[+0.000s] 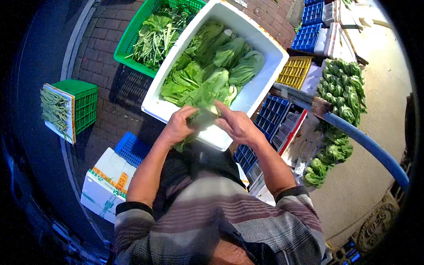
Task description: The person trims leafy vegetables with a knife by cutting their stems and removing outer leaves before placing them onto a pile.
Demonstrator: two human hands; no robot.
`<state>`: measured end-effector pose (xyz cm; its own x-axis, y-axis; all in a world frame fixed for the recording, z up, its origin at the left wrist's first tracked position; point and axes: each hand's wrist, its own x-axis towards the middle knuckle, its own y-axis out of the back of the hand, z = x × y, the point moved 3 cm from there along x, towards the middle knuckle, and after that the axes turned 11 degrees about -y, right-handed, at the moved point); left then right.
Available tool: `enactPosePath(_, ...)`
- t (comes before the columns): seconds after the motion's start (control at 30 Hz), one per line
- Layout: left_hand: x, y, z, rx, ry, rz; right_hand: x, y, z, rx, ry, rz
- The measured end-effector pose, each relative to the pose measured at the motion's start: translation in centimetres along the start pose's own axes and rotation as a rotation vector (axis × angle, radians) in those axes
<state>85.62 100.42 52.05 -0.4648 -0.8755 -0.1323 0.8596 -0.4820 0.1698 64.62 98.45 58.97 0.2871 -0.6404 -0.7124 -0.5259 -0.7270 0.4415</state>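
My left hand [179, 126] is closed around a head of leafy greens [204, 115] at the near edge of a white foam box [152, 99]. Its leaves hang below that hand, and its pale stem end is smeared by motion. On the other side, my right hand [239, 127] has its fingers bent onto the same head at the stem. Inside the box lie several heads of green leafy vegetables [229, 53], with looser light green leaves [181, 79] to their left. My palms and some fingertips are hidden.
A green basket [126, 53] of cut greens stands beyond the box. Long beans [55, 108] lie on a white lid against a green crate [86, 106] at left. Blue crates [269, 117], a blue pole [366, 141] and rows of greens [342, 88] are at right.
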Motion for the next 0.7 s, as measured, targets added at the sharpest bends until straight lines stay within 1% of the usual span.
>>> enactPosePath(0.03, -0.1, 0.5, 0.2, 0.022, 0.009, -0.050, 0.1, 0.1, -0.2, -0.005, 0.014, -0.018)
enactPosePath(0.07, -0.5, 0.7, -0.3, -0.045, 0.013, -0.038, 0.2, 0.0, -0.3, -0.010, 0.027, -0.038)
enactPosePath(0.1, -0.8, 0.7, -1.2, -0.112, 0.017, -0.025, 0.2, -0.3, -0.3, -0.047, 0.120, 0.021)
enactPosePath(0.13, -0.7, 0.9, -1.2, -0.180, 0.020, -0.013, 0.2, -0.2, -0.7, -0.046, 0.098, -0.021)
enactPosePath(0.2, -0.7, 1.6, -1.0, -0.207, 0.045, -0.068, 0.2, 0.3, -1.7, -0.046, 0.050, -0.105)
enactPosePath(0.27, -0.4, 2.2, -0.7, -0.256, 0.056, -0.121, 0.3, 0.4, -2.1, -0.075, 0.048, -0.128)
enactPosePath(0.3, -0.5, 2.2, -0.3, -0.400, 0.144, -0.095, 0.5, 0.5, -2.2, -0.089, 0.047, -0.137)
enactPosePath(0.4, -0.1, 2.8, 0.4, -0.147, 0.128, -0.224, 1.2, -0.4, -0.3, -0.051, 0.216, -0.031)
enactPosePath(0.43, -0.1, 2.8, 0.3, -0.213, 0.129, -0.209, 1.3, -0.1, -0.4, 0.017, 0.214, -0.055)
enactPosePath(0.5, -0.2, 2.9, 0.1, -0.339, 0.131, -0.169, 0.6, 0.1, -1.2, -0.011, 0.147, -0.112)
enactPosePath(0.57, -0.3, 3.3, 0.0, -0.213, 0.061, -0.237, -0.4, 0.8, -2.6, -0.053, 0.053, -0.188)
enactPosePath(0.6, 0.0, 3.4, 0.0, -0.152, 0.015, -0.273, -0.4, 0.5, -2.2, -0.077, 0.106, -0.160)
enactPosePath(0.63, 0.0, 3.5, 0.7, -0.202, 0.034, -0.245, -0.3, 0.4, -1.9, -0.075, 0.138, -0.142)
enactPosePath(0.67, 0.0, 3.3, 0.7, -0.195, 0.016, -0.268, -0.2, 0.2, -1.9, -0.071, 0.175, -0.130)
enactPosePath(0.7, 0.0, 3.4, 0.5, -0.183, 0.003, -0.286, -0.3, 0.3, -1.9, -0.023, 0.147, -0.171)
